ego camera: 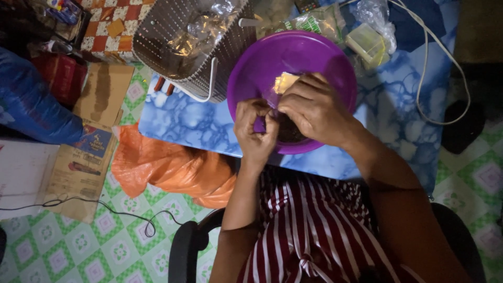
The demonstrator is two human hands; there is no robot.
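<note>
- The room is dim, with a green-and-white patterned tile floor (78,246) and a low table under a blue marbled cloth (178,120); in light this poor, small pieces could easily go unseen.
- A crumpled orange plastic bag (167,167) lies on the floor against the table's near edge, beside the seated person's knee; I'd guess a shifting leg could drag or tread on it.
- A white perforated plastic basket (173,36) with clear wrappers inside stands tilted, touching the rim of the round purple plastic bowl (293,52); a nudge to the bowl might tip it.
- The purple bowl sits at the table's near edge, partly overhanging toward the lap; pressing down on its near rim looks the likeliest way to upset it.
- The right hand (314,110) is curled over the bowl, fingers pinched on something dark I cannot make out.
- The left hand (255,131) is closed, fingertips pinched against the right's, over the bowl's near rim; bits could drop outside.
- A small pale yellow square piece (284,82) lies in the bowl, just behind the right fingers.
</note>
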